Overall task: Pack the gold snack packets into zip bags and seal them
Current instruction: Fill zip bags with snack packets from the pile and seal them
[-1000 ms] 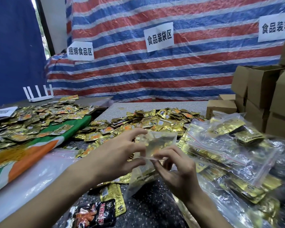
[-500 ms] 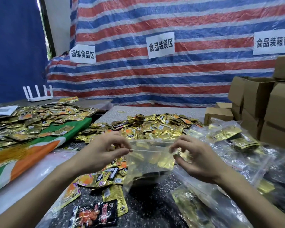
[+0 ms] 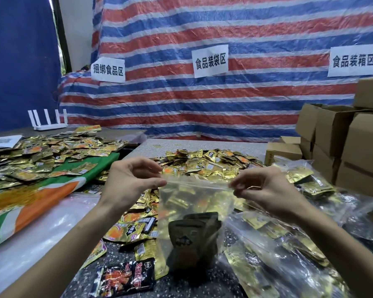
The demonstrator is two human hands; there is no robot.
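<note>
Striped tarp (image 3: pixel 202 104) behind, gold packets (image 3: pixel 202 166) heaped around, left hand (image 3: pixel 127 183), right hand (image 3: pixel 265 190) pinching zip bag (image 3: pixel 194 203) top

Backdrop: a red, white and blue striped tarpaulin (image 3: pixel 256 108) carrying three white paper signs with black characters: left sign (image 3: pixel 108 69), middle sign (image 3: pixel 210 60), right sign (image 3: pixel 353 60).

A blue sheet (image 3: pixel 19 61) hangs at left.

A white router (image 3: pixel 49 126), antennas upright, stands at the far edge of the left-hand table (image 3: pixel 11 131).

A green, orange and white printed cloth (image 3: pixel 41 198) lies along that table's right edge.

Cardboard boxes (image 3: pixel 342 143) are stacked by the right edge of the main table (image 3: pixel 213 145).

A black-and-red packet (image 3: pixel 125 278) lies at the near edge.
</note>
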